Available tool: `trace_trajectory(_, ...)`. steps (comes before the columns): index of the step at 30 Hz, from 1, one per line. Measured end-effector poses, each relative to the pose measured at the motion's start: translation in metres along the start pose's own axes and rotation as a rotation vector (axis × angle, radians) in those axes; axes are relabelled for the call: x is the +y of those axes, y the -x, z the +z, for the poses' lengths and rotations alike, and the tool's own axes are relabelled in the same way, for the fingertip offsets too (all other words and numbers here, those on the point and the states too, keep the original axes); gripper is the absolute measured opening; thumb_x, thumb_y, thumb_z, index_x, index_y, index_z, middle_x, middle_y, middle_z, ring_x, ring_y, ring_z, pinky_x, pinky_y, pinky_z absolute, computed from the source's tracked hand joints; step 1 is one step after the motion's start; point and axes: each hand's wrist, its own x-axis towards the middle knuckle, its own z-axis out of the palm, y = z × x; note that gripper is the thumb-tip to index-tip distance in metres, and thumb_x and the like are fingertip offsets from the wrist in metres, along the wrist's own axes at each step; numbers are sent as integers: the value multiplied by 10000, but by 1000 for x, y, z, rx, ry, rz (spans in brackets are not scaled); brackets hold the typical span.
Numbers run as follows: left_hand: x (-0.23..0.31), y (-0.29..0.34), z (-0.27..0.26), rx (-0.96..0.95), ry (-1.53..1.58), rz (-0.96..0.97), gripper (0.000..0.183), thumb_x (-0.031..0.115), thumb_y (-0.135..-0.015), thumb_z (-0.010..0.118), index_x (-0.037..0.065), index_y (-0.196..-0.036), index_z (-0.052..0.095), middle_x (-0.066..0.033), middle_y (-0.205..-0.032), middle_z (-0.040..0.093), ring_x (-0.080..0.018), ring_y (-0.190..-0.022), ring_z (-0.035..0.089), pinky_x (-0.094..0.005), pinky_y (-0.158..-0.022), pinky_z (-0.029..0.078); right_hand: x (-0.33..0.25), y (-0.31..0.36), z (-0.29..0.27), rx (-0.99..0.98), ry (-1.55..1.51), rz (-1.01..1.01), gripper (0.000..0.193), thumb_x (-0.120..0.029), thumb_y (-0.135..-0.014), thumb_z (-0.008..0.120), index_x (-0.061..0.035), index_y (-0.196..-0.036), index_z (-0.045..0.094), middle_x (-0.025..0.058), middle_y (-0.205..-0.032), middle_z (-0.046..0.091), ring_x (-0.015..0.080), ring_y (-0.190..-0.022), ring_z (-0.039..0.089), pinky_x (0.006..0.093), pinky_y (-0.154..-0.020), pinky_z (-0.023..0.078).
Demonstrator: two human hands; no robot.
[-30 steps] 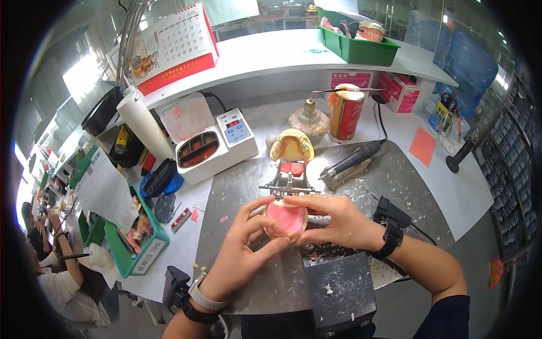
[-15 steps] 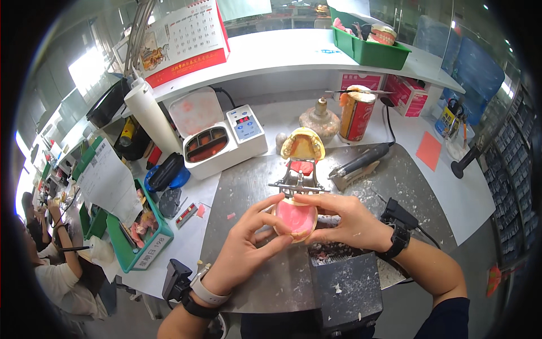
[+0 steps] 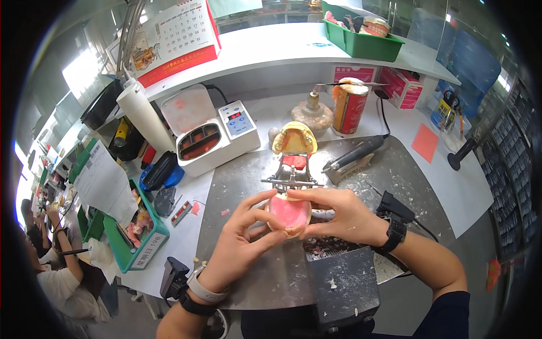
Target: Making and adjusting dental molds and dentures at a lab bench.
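Both of my hands grip a pale dental cast point(image 3: 270, 224) covered by a smooth pink wax plate point(image 3: 289, 211). My left hand point(image 3: 240, 231) is closed on its left side, the thumb at the near edge and the index finger near the far edge. On the other side, my right hand point(image 3: 349, 217) pinches the cast between thumb and fingers. Just beyond the cast is the metal articulator point(image 3: 292, 183), opened out. A yellowish dental cast point(image 3: 294, 142) lies at its far end, with a red piece point(image 3: 294, 163) in front of it.
A handpiece point(image 3: 355, 153) rests on a stand on the metal plate point(image 3: 237, 195). Behind are a wax heater point(image 3: 217, 141), a glass burner point(image 3: 312, 117) and a red can point(image 3: 349, 110) with a tool across it. A green tray point(image 3: 151, 240) stands left; a dusty dark box point(image 3: 345, 285) sits near right.
The whole view has shifted slightly, moving the bench things a little left and up in the picture. My grip on the dental cast looks the same.
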Motion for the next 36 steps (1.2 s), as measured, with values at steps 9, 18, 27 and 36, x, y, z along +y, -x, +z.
trace_trajectory(9,-11,2,21,134,-272,133,202,98,-834,785,36,-987,668,-138,-1469,379,-252,-1324,496,-392,-1078,453,5,2,2,16,46,-52,693,-182,-783,832,-38,-1395,540,171,-1291,644,279,-1156,647,362,-987,506)
trace_trajectory(18,-5,3,30,159,-147,117,185,27,-853,743,15,-1007,641,-146,-1487,346,-283,-1360,465,-403,-1111,435,9,2,2,22,36,-69,693,-204,-788,824,-34,-1395,536,173,-1279,649,290,-1156,648,368,-980,507)
trace_trajectory(27,-10,4,25,128,-97,112,222,42,-854,754,44,-1040,631,-140,-1498,330,-290,-1411,401,-410,-1144,383,-2,0,2,44,68,-160,580,-170,-784,824,-44,-1303,599,129,-1311,615,290,-1271,559,383,-1029,469)
trace_trajectory(36,-6,-1,20,72,-104,105,224,25,-844,742,40,-1031,620,-137,-1468,308,-283,-1347,480,-396,-1106,427,2,-9,-1,-153,-175,-153,150,-116,-900,714,-45,-968,602,107,-1235,606,243,-1146,571,388,-999,451)
